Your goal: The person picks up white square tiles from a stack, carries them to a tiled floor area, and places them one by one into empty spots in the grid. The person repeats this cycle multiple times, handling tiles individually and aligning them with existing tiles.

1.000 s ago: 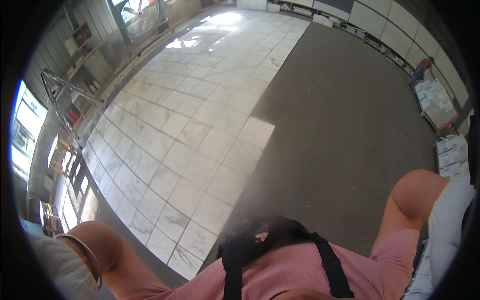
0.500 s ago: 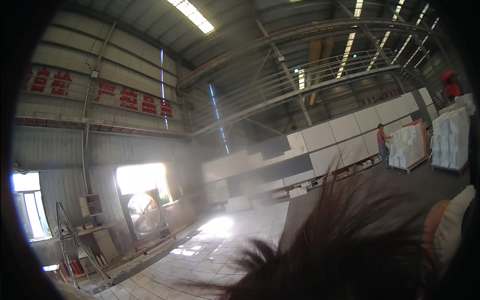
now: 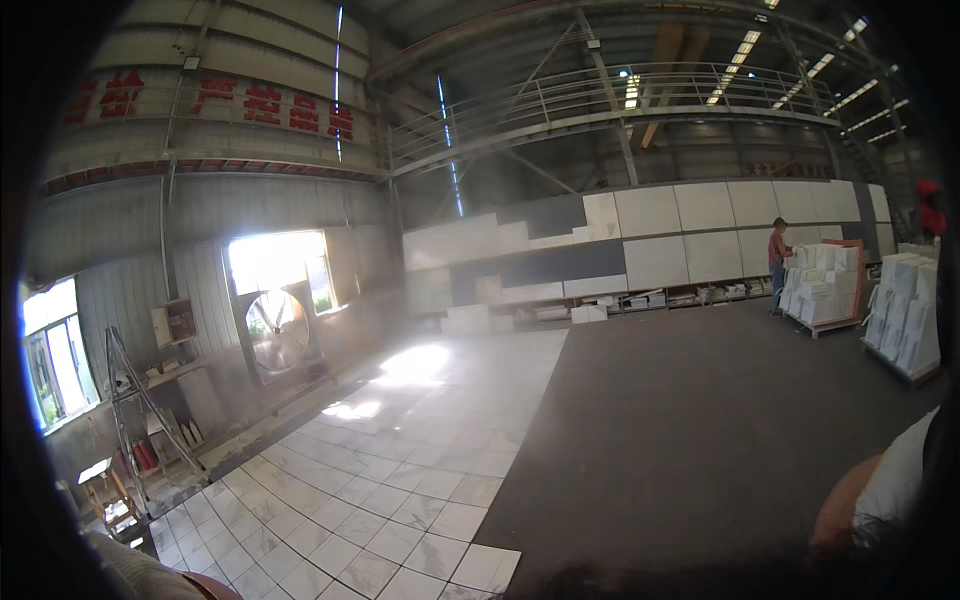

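Neither of my hands shows in the head view. At the right edge a pale sleeve point(image 3: 900, 470) and a piece of bare arm point(image 3: 842, 505) come in. Another pale sleeve point(image 3: 140, 572) reaches in at the lower left corner, with a sliver of skin beside it. What my hands hold or touch is hidden below the picture. Ahead on the floor lie rows of white, grey-veined stone tiles point(image 3: 410, 510), set edge to edge with dark lines between them.
A dark grey floor point(image 3: 640, 430) borders the tiles. A person in red point(image 3: 777, 255) stands by stacked white slabs point(image 3: 820, 275); a second stack point(image 3: 903, 305) is nearer. Along the left wall are a stepladder point(image 3: 140, 420) and a large round fan point(image 3: 278, 328). White panels point(image 3: 650, 210) line the back.
The view has tipped downward and levelled, so more floor and tile show. Dark hair that covered the lower middle has mostly gone from sight. The person by the slabs stays there.
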The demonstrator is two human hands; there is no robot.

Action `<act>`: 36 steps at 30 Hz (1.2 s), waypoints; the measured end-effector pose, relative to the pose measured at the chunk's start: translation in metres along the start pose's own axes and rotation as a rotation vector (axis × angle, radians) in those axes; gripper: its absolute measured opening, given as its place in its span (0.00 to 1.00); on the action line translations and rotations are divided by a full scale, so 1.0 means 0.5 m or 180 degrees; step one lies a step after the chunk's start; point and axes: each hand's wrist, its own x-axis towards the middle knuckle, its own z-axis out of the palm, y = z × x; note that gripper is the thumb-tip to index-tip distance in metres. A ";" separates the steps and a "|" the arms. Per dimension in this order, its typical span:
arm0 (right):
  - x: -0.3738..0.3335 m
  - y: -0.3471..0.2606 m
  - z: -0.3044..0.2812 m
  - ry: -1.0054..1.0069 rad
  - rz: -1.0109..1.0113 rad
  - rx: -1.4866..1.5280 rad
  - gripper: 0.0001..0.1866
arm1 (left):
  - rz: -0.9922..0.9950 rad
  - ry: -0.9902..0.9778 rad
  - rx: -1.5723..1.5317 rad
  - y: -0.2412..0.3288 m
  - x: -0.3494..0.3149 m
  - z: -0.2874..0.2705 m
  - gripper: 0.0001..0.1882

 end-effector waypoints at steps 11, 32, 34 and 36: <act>-0.117 0.088 0.089 -0.0633 0.0164 -0.0264 0.14 | 0.0224 0.0382 -0.0085 -0.025 -0.010 0.111 0.12; -1.059 -0.102 -0.354 -0.3322 0.6765 -0.2531 0.19 | 0.1114 -0.2228 -0.2100 0.361 -0.185 1.183 0.10; -1.162 -0.196 -0.400 -0.3810 0.7603 -0.1994 0.23 | -0.0096 -0.4488 -0.1640 0.380 -0.270 1.233 0.22; -1.228 -0.241 -0.421 -0.3737 0.8033 -0.1435 0.23 | -0.0672 -0.5557 -0.1571 0.424 -0.336 1.282 0.21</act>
